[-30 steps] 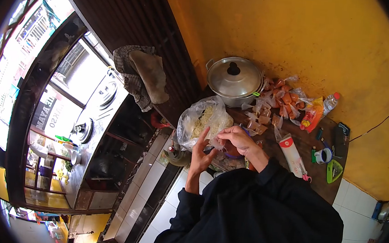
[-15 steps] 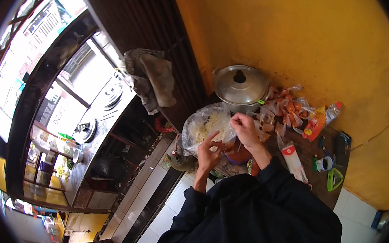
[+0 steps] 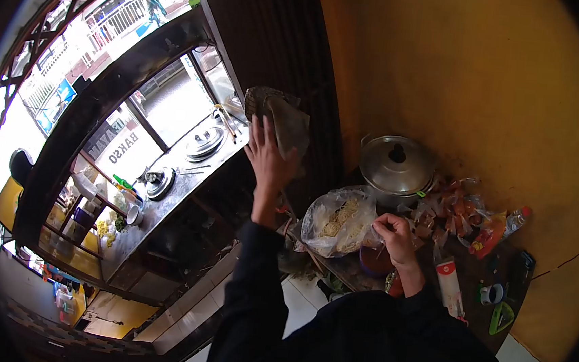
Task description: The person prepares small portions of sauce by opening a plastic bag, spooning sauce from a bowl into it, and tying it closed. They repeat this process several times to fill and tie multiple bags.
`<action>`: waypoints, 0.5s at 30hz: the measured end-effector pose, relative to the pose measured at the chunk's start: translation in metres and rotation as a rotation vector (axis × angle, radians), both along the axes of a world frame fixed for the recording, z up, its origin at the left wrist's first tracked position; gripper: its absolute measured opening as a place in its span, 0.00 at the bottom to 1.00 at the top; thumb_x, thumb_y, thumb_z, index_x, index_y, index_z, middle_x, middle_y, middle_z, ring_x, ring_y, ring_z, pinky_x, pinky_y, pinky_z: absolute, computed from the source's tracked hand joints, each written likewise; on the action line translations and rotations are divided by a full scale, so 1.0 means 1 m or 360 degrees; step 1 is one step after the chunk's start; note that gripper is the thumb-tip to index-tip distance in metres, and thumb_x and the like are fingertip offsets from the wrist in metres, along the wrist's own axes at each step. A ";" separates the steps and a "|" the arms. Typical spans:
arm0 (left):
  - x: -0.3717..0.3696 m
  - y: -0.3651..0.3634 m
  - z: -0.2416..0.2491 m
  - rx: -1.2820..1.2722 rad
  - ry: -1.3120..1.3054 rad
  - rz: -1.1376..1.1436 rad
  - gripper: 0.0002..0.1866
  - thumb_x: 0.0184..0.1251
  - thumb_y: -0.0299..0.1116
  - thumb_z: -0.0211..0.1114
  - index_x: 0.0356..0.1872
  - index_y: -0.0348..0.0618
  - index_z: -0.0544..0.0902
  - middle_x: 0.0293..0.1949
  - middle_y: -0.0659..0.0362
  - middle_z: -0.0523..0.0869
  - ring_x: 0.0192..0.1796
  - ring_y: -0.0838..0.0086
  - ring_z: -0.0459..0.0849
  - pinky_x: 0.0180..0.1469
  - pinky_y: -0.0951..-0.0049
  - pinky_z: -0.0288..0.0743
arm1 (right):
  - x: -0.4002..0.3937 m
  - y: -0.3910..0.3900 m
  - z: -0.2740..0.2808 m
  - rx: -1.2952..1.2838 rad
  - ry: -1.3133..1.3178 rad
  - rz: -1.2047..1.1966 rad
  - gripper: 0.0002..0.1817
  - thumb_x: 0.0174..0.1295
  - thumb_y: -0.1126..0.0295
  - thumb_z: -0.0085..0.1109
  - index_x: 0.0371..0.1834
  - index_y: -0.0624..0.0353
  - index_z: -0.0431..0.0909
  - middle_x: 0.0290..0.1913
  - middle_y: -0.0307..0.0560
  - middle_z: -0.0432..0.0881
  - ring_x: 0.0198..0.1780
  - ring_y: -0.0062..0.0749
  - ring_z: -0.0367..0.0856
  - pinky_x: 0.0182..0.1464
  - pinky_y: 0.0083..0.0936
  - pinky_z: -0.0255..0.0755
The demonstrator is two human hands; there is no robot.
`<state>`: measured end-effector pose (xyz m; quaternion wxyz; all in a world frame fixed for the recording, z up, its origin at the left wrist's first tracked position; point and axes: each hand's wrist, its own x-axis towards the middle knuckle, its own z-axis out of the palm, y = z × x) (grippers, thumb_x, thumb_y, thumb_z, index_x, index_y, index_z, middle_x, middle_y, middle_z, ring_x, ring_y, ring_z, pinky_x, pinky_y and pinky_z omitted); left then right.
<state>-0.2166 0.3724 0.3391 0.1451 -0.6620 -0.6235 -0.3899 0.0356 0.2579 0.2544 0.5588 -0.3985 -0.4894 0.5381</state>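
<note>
My left hand (image 3: 269, 162) is raised with its fingers stretched out, overlapping a greyish cloth (image 3: 290, 123) that hangs on the dark post. Whether the fingers touch the cloth is hard to tell. At the right edge of a clear plastic bag of noodles (image 3: 342, 219), my right hand (image 3: 396, 238) is closed in a pinch. Anything between its fingertips is too small to make out. Below that hand, a round reddish-brown tub (image 3: 375, 261) is partly covered.
A lidded metal pot (image 3: 397, 168) stands against the yellow wall. Right of it lie bags of orange-red contents (image 3: 461, 205), a bottle (image 3: 518, 218), a white-and-red carton (image 3: 449, 289), a tape roll (image 3: 491, 293) and a green-rimmed object (image 3: 501, 319). Leftward is a glass-fronted counter with pot lids (image 3: 204, 144).
My left hand has left the noodle bag and moved up and left to the hanging cloth. The right hand stays by the bag. The view has turned left.
</note>
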 end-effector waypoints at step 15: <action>-0.041 0.045 -0.072 -0.0822 0.0259 0.0472 0.40 0.54 0.62 0.46 0.64 0.47 0.57 0.68 0.54 0.35 0.69 0.60 0.29 0.63 0.44 0.25 | 0.008 -0.005 -0.002 0.0003 -0.0001 -0.0129 0.03 0.53 0.77 0.54 0.23 0.63 0.75 0.22 0.30 0.72 0.27 0.09 0.65 0.30 0.11 0.59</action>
